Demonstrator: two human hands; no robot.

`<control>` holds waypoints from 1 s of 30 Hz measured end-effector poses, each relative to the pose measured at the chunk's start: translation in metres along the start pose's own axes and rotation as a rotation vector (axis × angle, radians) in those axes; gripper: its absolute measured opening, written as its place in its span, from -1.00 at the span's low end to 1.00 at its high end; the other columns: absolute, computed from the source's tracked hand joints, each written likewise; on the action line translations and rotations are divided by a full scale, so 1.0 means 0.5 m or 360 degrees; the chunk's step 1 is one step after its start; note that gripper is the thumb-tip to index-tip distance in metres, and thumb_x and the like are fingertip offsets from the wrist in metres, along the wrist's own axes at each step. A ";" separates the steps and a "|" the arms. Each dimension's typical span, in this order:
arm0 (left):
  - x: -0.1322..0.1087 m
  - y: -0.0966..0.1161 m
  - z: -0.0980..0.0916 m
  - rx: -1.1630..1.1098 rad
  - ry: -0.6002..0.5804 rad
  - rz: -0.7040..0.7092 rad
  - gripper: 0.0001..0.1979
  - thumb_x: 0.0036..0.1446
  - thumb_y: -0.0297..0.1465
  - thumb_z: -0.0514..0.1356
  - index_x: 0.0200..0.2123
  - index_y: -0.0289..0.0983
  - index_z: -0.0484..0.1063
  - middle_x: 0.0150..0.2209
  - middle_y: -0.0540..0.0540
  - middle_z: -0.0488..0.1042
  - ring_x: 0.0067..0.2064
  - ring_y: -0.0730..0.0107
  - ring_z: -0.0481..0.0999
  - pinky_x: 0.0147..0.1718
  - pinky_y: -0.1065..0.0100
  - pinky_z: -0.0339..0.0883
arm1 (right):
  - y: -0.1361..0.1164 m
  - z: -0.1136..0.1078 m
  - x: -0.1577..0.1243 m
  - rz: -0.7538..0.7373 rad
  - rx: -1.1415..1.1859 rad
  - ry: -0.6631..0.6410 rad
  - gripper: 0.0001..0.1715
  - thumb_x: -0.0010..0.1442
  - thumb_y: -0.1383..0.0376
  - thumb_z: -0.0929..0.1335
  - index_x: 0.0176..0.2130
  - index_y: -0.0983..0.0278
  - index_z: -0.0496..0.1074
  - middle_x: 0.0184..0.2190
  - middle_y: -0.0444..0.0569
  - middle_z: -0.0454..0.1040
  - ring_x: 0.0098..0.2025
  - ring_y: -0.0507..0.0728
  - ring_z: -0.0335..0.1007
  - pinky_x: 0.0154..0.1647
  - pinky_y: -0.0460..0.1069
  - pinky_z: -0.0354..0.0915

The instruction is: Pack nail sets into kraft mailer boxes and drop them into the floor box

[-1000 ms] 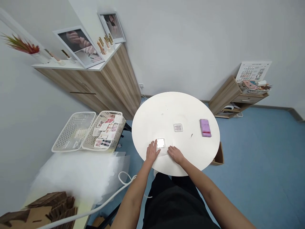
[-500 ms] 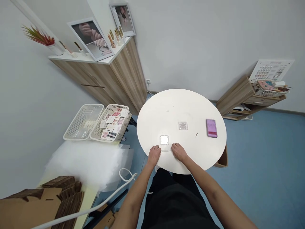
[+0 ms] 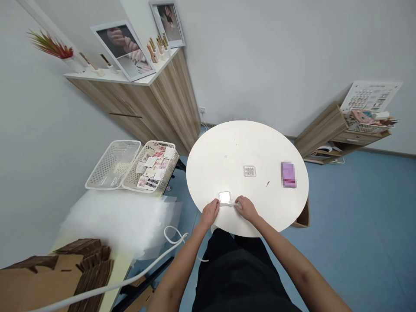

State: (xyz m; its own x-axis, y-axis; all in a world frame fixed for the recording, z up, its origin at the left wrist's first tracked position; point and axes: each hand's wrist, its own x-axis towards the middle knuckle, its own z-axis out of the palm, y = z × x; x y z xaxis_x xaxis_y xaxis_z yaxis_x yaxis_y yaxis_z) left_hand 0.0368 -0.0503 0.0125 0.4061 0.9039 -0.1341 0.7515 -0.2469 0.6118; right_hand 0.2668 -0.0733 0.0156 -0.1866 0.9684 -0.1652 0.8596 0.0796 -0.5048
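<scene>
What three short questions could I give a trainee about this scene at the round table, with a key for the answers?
1. True or false: the left hand and the right hand both touch the thin pale strip beside the shiny square piece.
2. Which hand is nearer the small clear tray?
3. What lies in the perforated basket to the left of the table? A) printed cards B) cardboard sheets C) a plant

Key: 1 true; 2 the right hand; 3 A.
</scene>
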 end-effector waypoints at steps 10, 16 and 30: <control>0.080 -0.024 0.009 0.0071 0.0172 -0.0119 -0.78 0.32 -0.40 -0.12 -0.27 -0.19 0.29 -0.34 -0.01 0.41 -0.32 0.34 0.43 -0.31 0.33 0.29 | -0.007 -0.010 0.092 0.0177 -0.0168 -0.0069 -0.78 0.26 0.19 0.26 -0.14 0.24 0.36 -0.23 -0.02 0.49 -0.19 0.15 0.39 -0.25 -0.02 0.16; 0.081 -0.017 0.014 0.0257 0.0375 -0.0196 -0.76 0.28 -0.48 -0.09 -0.17 -0.23 0.36 -0.22 -0.15 0.42 -0.15 0.18 0.44 -0.11 0.11 0.31 | 0.005 0.008 0.111 0.0268 -0.0214 -0.0116 -0.77 0.33 0.29 0.20 -0.31 0.24 0.38 -0.29 -0.01 0.45 -0.23 0.10 0.39 -0.32 -0.06 0.15; 0.039 -0.029 0.075 0.0583 0.0154 0.0404 -0.40 0.29 -0.49 -0.07 0.37 -0.17 -0.08 0.39 -0.17 -0.02 0.40 0.10 -0.08 0.27 -0.09 0.03 | -0.007 0.021 0.093 0.0092 -0.0306 0.0182 -0.51 0.14 0.49 0.21 0.07 0.35 0.28 0.05 0.19 0.35 0.07 0.25 0.28 0.09 0.15 0.21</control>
State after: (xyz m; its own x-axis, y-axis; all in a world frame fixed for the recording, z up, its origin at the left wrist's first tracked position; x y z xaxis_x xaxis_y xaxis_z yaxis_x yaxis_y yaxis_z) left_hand 0.0532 -0.0421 -0.0283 0.5638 0.8231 0.0683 0.7760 -0.5562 0.2975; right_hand 0.2499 -0.0309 0.0008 -0.0884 0.9923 -0.0864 0.9442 0.0559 -0.3245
